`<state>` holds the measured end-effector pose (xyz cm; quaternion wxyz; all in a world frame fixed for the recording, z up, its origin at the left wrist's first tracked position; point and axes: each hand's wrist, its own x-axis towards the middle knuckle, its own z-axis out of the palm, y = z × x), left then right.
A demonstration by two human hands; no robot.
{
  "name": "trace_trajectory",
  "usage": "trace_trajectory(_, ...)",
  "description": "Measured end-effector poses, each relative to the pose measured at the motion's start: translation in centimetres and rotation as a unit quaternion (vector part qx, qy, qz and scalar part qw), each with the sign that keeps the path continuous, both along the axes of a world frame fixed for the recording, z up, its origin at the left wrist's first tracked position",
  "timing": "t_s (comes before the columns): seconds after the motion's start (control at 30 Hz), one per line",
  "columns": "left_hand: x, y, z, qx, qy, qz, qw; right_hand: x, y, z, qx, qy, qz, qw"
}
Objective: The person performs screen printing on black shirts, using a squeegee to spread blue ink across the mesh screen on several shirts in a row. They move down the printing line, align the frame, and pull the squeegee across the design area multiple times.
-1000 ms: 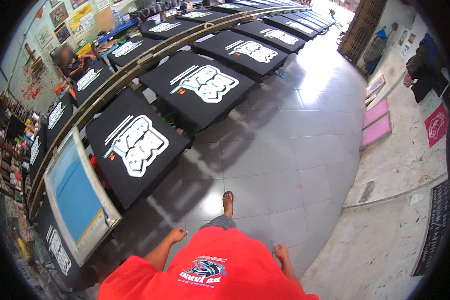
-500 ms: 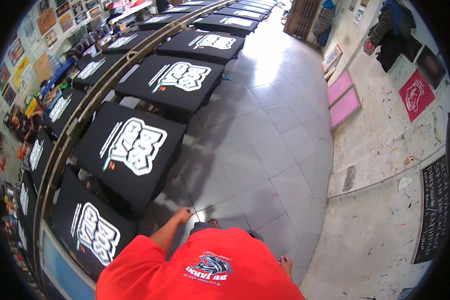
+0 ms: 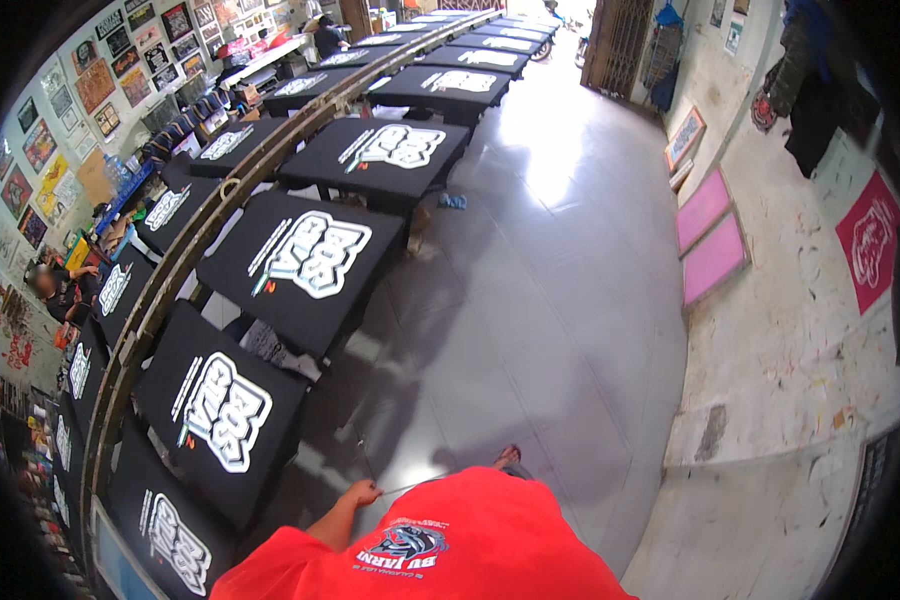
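My left hand hangs beside my red shirt, fingers curled, near the closest boards dressed in black T-shirts. Whether it holds anything is too small to make out. My right hand is not in view. The black shirts lie stretched along two long rows on either side of a rail, each bearing a white lettered print with small coloured details. A pale blue-panelled frame shows at the lower left edge. My foot is on the tiled floor.
A grey tiled aisle runs toward a bright doorway and brown folding gate. At the right wall are pink screens and hanging clothes. A seated person and another person are beyond the rows, near cluttered shelves.
I have moved forward along the aisle; the nearer boards and blue-panelled frame have slid back toward the lower left. My right hand, seen earlier, has left view.
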<state>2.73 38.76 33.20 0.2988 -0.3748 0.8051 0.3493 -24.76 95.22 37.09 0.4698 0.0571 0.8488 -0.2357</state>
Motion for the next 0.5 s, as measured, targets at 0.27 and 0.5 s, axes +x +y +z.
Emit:
trace_trajectory(0.27,-14.1,3.5,1.3,0.102,0.044,0.336,0.935,-44.4,-9.8,4.8,0.031,0.349,0.137,0.927)
trace_trajectory(0.5,-30.9,1.5,-2.1,0.114,0.064,0.271,0.954,-58.7,-32.5,10.4,-0.166,0.363,0.167,0.901)
